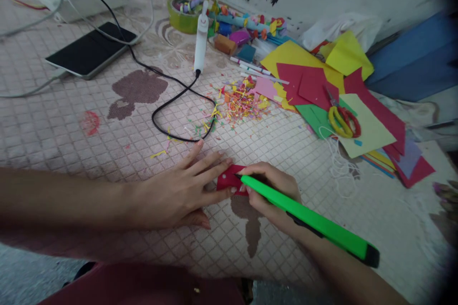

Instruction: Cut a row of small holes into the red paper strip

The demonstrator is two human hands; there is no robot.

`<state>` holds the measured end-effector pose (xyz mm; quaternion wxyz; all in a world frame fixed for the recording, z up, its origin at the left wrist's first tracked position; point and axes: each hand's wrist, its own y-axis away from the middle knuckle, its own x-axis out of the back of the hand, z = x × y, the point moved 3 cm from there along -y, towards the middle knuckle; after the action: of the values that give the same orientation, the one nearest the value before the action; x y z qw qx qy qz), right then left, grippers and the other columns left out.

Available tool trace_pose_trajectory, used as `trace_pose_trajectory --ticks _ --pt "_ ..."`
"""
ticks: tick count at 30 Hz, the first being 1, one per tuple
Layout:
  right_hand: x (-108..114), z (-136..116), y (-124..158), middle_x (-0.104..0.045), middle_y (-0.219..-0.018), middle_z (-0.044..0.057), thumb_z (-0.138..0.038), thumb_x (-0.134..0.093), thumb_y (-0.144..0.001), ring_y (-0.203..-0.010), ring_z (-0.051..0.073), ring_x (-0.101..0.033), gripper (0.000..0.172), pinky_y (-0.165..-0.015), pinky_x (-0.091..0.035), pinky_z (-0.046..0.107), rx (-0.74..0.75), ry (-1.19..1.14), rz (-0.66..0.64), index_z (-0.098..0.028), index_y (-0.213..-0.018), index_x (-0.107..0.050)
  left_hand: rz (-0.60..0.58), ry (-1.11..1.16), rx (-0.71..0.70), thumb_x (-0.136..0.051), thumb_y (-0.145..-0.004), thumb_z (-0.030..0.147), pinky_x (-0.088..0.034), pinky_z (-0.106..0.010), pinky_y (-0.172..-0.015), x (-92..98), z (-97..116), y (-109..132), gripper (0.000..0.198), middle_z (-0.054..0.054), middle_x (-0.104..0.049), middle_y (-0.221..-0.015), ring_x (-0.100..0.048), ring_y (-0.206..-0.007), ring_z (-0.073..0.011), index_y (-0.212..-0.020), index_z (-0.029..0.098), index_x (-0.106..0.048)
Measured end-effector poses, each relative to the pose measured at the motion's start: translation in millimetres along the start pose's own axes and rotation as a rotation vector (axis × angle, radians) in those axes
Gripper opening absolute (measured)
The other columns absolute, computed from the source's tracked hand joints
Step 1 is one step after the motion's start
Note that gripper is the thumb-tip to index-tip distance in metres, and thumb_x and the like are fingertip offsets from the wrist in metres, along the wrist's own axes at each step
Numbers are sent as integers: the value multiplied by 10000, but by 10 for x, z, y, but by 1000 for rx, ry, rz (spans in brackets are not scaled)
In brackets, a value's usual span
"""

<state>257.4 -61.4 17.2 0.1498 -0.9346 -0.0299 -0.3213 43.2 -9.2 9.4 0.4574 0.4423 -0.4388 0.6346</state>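
Note:
A small red paper piece [227, 179] lies on the quilted pink cloth [107, 143]. My left hand [179, 190] lies flat with fingers spread, its fingertips pressing the left edge of the red piece. My right hand [272, 195] is closed around a bright green utility knife [307, 217], whose tip rests on the red piece. The knife's black end points toward the lower right.
Scissors with yellow and red handles [344, 121] lie on a stack of coloured paper sheets [318, 83]. Paper scraps [243, 102], a white glue gun [201, 40] with a black cable [171, 100], a tablet [91, 50] and white string [336, 162] lie around.

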Motion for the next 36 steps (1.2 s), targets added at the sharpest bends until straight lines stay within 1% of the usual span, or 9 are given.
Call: trace_pose_trajectory --ticks 5,9,13,18,22,26,30,32,36 --pt "-4 30 -2 -781 -926 -34 -65 -623 -782 -779 127 -737 325 -714 -581 231 1 -15 11 -259 -1033 -688 1 30 -37 -716 -944 450 -206 -742 -1198 17 -47 19 716 -207 -405 -1620 -365 -1506 -427 -1568 270 -414" --pt "-10 26 5 -780 -912 -34 -57 -622 -778 -763 139 -737 332 -700 -590 247 3 -1 19 -269 -1024 -688 -28 25 -52 -697 -956 443 -218 -756 -1185 20 -93 18 672 -193 -377 -1643 -324 -1520 -457 -1552 259 -447" --pt "-14 24 16 -786 -912 -36 -55 -633 -775 -753 148 -743 340 -705 -604 260 2 19 42 -276 -1028 -684 -30 0 -30 -722 -931 473 -207 -754 -1191 19 -78 14 701 -179 -391 -1639 -321 -1514 -481 -1549 270 -460" --pt "-19 16 21 -787 -904 -32 -55 -626 -781 -739 155 -744 334 -689 -614 267 0 24 47 -280 -1021 -681 -13 -7 -7 -733 -923 472 -156 -729 -1221 25 -48 18 686 -153 -417 -1629 -315 -1523 -454 -1532 281 -484" --pt "-21 20 41 -791 -921 -27 -57 -622 -777 -755 160 -749 349 -691 -618 268 -7 13 50 -280 -1038 -681 17 5 -8 -752 -910 457 -146 -740 -1214 28 -40 15 670 -166 -442 -1607 -360 -1498 -462 -1509 269 -519" --pt "-25 27 61 -792 -948 -26 -54 -620 -765 -796 163 -753 363 -741 -625 276 -5 13 70 -283 -1040 -682 5 -14 -2 -767 -895 463 -160 -754 -1202 12 -40 11 694 -167 -428 -1617 -363 -1491 -474 -1512 275 -511" --pt "-29 26 53 -787 -905 -30 -38 -600 -759 -744 151 -743 363 -667 -611 250 -12 11 67 -277 -1019 -686 7 7 5 -767 -896 447 -166 -742 -1209 1 -27 13 682 -164 -431 -1615 -359 -1498 -455 -1505 272 -514" --pt "-28 35 45 -785 -885 -31 -35 -594 -763 -713 145 -736 356 -637 -603 240 -17 8 64 -272 -1012 -689 18 25 2 -764 -902 441 -161 -742 -1211 -2 -6 12 672 -181 -438 -1605 -372 -1493 -448 -1499 251 -521" --pt "-21 62 36 -785 -892 -27 -47 -607 -777 -729 151 -738 330 -660 -610 251 -7 7 46 -268 -1007 -691 27 52 13 -763 -906 458 -184 -740 -1207 0 20 7 697 -209 -446 -1591 -374 -1496 -439 -1513 231 -505"
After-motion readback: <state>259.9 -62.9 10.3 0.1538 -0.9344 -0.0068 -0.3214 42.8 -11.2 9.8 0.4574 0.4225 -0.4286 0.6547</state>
